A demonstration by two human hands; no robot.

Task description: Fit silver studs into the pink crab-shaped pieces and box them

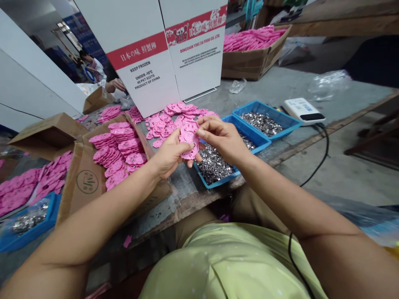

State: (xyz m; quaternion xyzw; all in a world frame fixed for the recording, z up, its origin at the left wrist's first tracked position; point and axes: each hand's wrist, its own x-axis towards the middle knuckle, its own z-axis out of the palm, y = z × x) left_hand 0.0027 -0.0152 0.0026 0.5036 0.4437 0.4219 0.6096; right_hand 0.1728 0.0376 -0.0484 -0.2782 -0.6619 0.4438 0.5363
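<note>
My left hand [170, 154] grips a pink plastic piece [188, 138] from below, fingers curled round its edge. My right hand [222, 137] pinches the top right of the same piece, thumb and fingers pressed together; whether a small metal part sits in the pinch I cannot make out. Both hands hover over the near blue tray [218, 182] heaped with small shiny metal parts [213, 164]. A loose heap of pink pieces [174, 118] lies on the table just behind my hands.
A second blue tray [264, 122] of metal parts sits to the right, beside a white device [304, 110] with a black cable. An open carton [84, 178] holds stacked pink pieces. A tall white box [162, 54] stands behind. Another person [93, 68] works at the far left.
</note>
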